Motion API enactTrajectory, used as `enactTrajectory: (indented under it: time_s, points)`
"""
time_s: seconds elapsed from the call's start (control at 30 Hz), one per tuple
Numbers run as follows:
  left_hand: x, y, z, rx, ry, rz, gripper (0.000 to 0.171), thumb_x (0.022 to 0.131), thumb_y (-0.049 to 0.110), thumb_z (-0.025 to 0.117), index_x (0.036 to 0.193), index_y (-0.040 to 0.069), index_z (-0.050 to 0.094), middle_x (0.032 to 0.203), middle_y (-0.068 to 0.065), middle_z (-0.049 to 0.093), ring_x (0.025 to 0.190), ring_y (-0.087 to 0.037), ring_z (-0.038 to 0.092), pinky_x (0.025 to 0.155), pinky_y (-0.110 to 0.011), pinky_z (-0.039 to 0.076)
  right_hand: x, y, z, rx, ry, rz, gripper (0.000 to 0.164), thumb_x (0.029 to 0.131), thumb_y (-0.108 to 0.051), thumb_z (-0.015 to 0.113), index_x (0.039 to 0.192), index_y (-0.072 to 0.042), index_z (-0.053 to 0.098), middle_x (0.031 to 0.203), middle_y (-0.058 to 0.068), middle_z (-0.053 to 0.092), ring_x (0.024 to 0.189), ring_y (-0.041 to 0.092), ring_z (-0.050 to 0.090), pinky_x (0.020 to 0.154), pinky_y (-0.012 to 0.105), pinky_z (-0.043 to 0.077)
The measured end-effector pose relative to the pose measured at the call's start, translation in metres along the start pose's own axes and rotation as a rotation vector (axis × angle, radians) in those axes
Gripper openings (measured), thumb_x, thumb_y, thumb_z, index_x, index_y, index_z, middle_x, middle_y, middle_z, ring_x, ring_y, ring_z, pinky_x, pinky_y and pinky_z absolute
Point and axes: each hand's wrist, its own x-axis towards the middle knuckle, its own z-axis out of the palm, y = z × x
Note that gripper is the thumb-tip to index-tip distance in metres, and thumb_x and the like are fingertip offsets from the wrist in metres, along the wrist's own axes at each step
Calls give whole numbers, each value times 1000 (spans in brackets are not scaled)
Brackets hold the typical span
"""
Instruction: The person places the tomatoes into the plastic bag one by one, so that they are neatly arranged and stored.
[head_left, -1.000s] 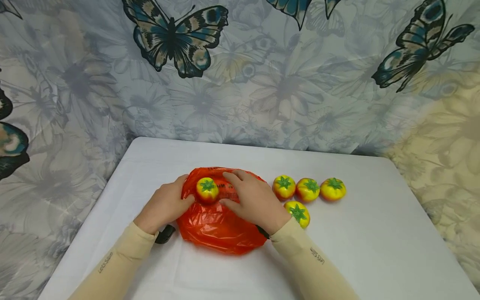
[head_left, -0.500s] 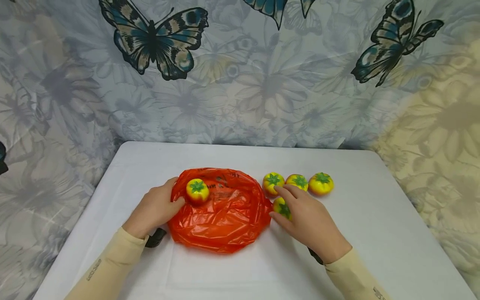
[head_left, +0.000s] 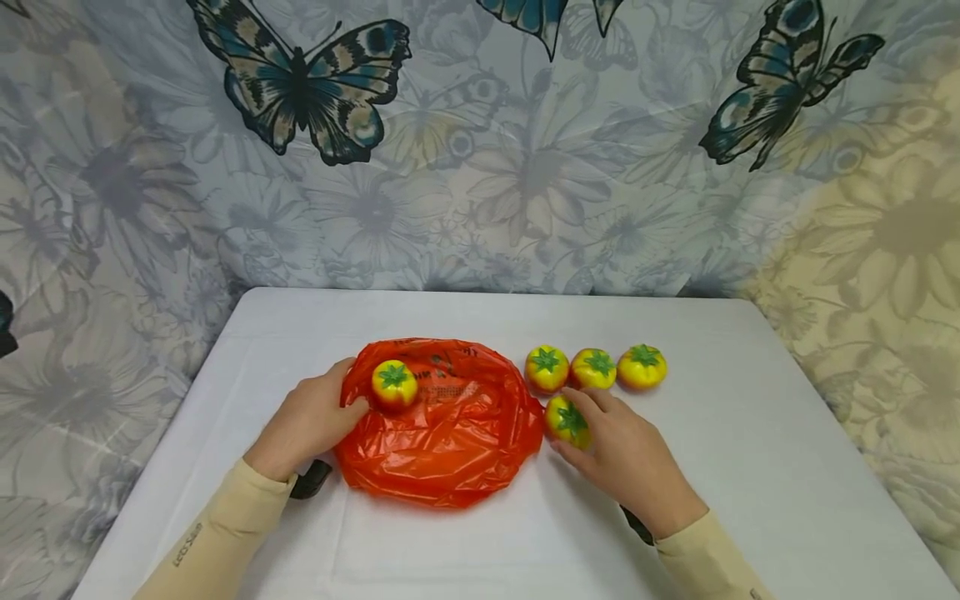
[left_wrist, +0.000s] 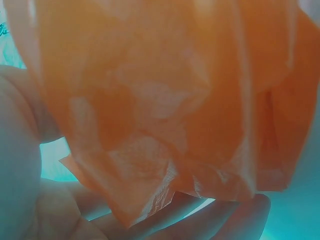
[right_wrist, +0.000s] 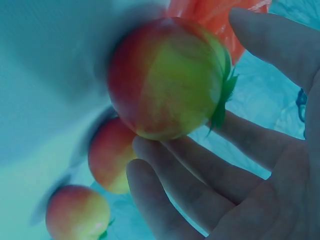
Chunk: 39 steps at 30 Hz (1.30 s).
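Observation:
A red plastic bag (head_left: pixel 450 450) lies spread wide on the table, with one red-and-yellow tomato (head_left: pixel 394 385) in its left part. My left hand (head_left: pixel 309 418) holds the bag's left edge, thumb on the near side and the other fingers hidden behind it. In the left wrist view the bag (left_wrist: pixel 150 100) covers much of that hand. My right hand (head_left: pixel 630 454) is around a second tomato (head_left: pixel 566 421) just right of the bag. In the right wrist view fingertips (right_wrist: pixel 145 147) are right at this tomato (right_wrist: pixel 167 80), while the thumb stands apart from it.
Behind the right hand stands a row of three more tomatoes (head_left: pixel 594 368) with green leafy tops. All rest on a white table (head_left: pixel 720 467). A cloth with butterflies (head_left: pixel 300 92) and flowers hangs behind it.
My right hand has moved right from over the bag to the nearest loose tomato and lowered around it. The left hand stays at the bag's left edge. The head view has shifted slightly.

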Motion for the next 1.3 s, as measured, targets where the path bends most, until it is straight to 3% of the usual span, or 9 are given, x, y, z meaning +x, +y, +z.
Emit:
enactTrajectory:
  time_s: [0.47, 0.7, 1.07, 1.3]
  points:
    - [-1, 1, 2, 19, 17, -6, 69, 103, 27, 62, 164, 3, 39, 140, -22, 71, 102, -27, 75, 92, -55, 64, 0, 2, 6, -1, 22, -21, 73, 84, -33, 93, 147, -9, 63, 133, 14, 69, 114, 34, 72, 91, 56, 64]
    - [1, 0, 3, 22, 16, -11, 70, 103, 27, 62, 164, 2, 39, 141, -23, 70, 98, -25, 75, 91, -54, 65, 0, 1, 2, -3, -4, 0, 73, 85, -33, 92, 148, -9, 62, 138, 16, 69, 120, 37, 71, 94, 59, 63]
    - [4, -2, 3, 24, 18, -19, 69, 103, 27, 61, 164, 3, 39, 141, -22, 70, 97, -23, 74, 90, -52, 65, 3, -7, -18, 7, -3, -8, 75, 85, -30, 93, 150, -12, 61, 140, 14, 68, 124, 37, 69, 94, 59, 63]
    - [3, -1, 2, 21, 17, -16, 70, 103, 27, 62, 165, 3, 39, 141, -22, 70, 97, -23, 74, 90, -51, 65, 15, -10, -39, -7, 35, -62, 73, 88, -33, 90, 150, -10, 60, 141, 17, 68, 123, 39, 70, 90, 59, 64]
